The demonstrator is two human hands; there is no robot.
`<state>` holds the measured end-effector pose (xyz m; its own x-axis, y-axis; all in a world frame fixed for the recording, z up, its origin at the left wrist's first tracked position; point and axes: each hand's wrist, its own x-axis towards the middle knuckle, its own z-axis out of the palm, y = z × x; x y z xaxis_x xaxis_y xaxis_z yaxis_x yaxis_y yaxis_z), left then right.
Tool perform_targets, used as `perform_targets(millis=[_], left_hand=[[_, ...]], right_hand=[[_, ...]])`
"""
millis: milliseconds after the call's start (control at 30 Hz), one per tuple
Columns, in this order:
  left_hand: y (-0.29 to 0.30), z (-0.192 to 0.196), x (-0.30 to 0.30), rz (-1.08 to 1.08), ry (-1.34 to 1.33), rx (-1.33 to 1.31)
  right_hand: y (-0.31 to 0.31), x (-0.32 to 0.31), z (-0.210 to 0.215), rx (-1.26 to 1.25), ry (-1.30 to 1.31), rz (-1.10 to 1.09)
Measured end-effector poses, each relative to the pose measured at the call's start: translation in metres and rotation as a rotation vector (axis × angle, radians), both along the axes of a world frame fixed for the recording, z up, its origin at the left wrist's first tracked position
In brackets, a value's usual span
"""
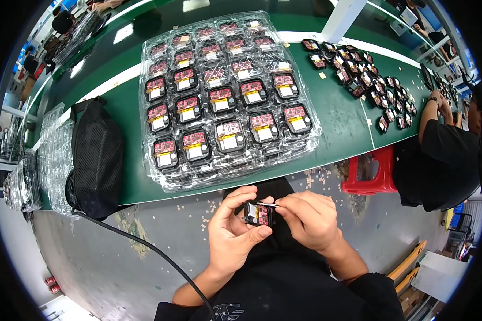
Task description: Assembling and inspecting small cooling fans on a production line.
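My left hand (pixel 233 230) is closed round the edges of a small black device housing (pixel 264 215), held above my lap just off the table's front edge. Its open face shows a red circuit board, a strip of yellow tape and a pale rectangular part. In my right hand (pixel 309 218), thumb and forefinger pinch a slim metal tool (pixel 269 204). The tool's tip lies along the far edge of the housing; whether it touches the board I cannot tell. Beyond my hands, a stack of clear plastic trays (pixel 160 179) holds several similar housings in rows of pockets.
The green table (pixel 332 125) runs across in front of me. A black mesh bag (pixel 98 155) lies left of the trays, beside more clear trays (pixel 56 160). Loose housings (pixel 356 85) are spread at the right. A black cable (pixel 144 241) crosses my left side. A co-worker (pixel 439 160) sits near a red stool (pixel 370 174).
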<state>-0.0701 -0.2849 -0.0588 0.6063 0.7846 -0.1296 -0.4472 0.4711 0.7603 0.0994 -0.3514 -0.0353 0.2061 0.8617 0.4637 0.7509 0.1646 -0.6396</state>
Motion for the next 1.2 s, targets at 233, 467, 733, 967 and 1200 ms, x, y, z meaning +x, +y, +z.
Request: perform_targets(millis=[233,467,733,967,1200], left_hand=[[0.001,0.003,0.002,0.023,0.018,0.053],[0.006,0.008,0.001,0.028,0.033,0.135],[0.028,0.026,0.005,0.328,0.478,1.172],[0.046,0.03,0.006,0.485,0.507,1.254],[0.042,0.02,-0.001,0.493,0.54,1.234]], right_hand=[[-0.001,-0.006,-0.002,0.025,-0.139,-0.059],[0.002,0.006,0.012,-0.001,-0.216,0.061],[0.007,0.002,0.048,-0.126,0.572,0.114],[0.08,0.022,0.065,0.197,0.037,0.097],[0.177,0.05,0.067,0.332,-0.179,0.206]])
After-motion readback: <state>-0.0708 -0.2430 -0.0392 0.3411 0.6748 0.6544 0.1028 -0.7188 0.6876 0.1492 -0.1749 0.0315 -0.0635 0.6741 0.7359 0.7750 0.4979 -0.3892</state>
